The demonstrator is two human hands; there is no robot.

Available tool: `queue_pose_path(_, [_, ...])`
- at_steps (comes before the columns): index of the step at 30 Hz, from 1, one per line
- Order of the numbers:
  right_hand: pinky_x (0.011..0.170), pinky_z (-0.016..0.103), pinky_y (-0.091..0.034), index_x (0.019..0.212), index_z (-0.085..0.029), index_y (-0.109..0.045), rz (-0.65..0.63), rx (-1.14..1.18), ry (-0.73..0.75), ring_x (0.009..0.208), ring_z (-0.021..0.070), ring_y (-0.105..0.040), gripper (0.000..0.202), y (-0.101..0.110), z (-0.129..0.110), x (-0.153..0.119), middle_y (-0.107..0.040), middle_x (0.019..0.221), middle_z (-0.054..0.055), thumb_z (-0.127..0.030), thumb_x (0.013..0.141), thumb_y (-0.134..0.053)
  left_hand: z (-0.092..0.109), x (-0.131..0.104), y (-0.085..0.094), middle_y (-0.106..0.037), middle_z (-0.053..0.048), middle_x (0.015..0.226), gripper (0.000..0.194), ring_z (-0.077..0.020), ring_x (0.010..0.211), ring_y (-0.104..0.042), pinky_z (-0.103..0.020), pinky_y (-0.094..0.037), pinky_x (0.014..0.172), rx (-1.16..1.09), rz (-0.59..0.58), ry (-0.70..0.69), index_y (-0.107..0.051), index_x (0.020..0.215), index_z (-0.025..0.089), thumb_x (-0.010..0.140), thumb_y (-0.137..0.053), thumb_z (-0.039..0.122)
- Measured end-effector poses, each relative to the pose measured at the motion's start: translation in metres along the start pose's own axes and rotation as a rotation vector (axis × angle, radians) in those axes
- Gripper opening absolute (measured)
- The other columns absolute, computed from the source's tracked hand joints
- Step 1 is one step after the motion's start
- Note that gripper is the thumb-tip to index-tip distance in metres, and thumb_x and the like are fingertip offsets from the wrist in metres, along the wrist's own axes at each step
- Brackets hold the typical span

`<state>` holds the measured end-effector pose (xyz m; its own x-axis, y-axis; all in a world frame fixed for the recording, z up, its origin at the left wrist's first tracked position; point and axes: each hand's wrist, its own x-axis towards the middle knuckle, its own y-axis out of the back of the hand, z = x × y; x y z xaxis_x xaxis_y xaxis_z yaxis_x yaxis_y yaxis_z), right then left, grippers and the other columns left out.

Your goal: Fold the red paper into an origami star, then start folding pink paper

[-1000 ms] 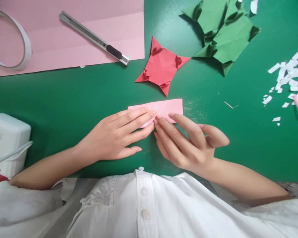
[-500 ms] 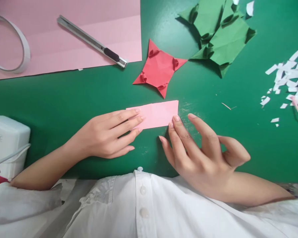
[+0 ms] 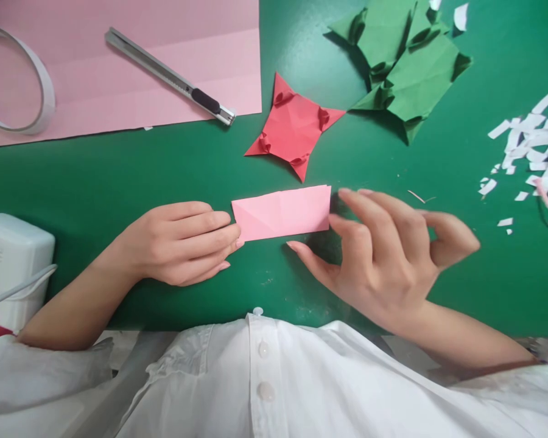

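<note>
A folded strip of pink paper [image 3: 285, 212] lies flat on the green tabletop in front of me, with creases across its face. At its lower left corner, my left hand [image 3: 182, 243] has its fingers bent and pressed together, pinching the edge; the thumb is hidden. By the strip's right end, my right hand [image 3: 383, 249] is spread, and one fingertip touches or nearly touches the edge. Just beyond the strip lies a red folded-paper star [image 3: 295, 126] with curled points.
Green folded-paper stars [image 3: 422, 76] lie at the back right. A utility knife [image 3: 164, 74] rests on a large pink sheet [image 3: 210, 36], beside a roll of tape [image 3: 48, 100]. Paper scraps [image 3: 532, 146] are scattered far right. A white box-shaped device [image 3: 16, 261] with a cable stands left.
My left hand has slid left off the strip's face to its corner. My right hand has lifted from the lower right corner and shifted right, fingers bending more.
</note>
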<state>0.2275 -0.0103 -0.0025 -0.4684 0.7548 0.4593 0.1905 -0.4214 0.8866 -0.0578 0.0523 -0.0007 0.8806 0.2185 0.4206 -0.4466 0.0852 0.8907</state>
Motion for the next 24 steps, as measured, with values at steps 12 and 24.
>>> queue_pose_path(12, [0.089, 0.041, -0.035, 0.137, -0.011, -0.058, -0.079, 0.295, 0.088, 0.106, 0.0284, -0.064, 0.059, -0.026, 0.022, 0.014, -0.071, 0.112, 0.014, -0.052, 0.095, -0.067, 0.003, -0.004, -0.011, -0.069, -0.004, 0.096, 0.034, -0.0163, 0.083, -0.069, -0.032, -0.059, 0.073, 0.121, 0.23, 0.277, -0.064, 0.111, 0.016, 0.088, -0.075, 0.039])
queue_pose_path(24, [0.065, 0.033, -0.03, 0.075, -0.025, -0.062, 0.349, 0.385, 0.362, 0.078, 0.0095, -0.062, 0.027, -0.03, 0.022, 0.028, -0.071, 0.078, -0.008, -0.011, 0.098, -0.056, 0.023, 0.005, -0.007, -0.067, 0.009, 0.141, 0.035, -0.007, 0.133, -0.055, -0.028, -0.012, 0.136, 0.348, -0.1, 0.142, -0.069, 0.128, 0.026, 0.105, -0.047, 0.042])
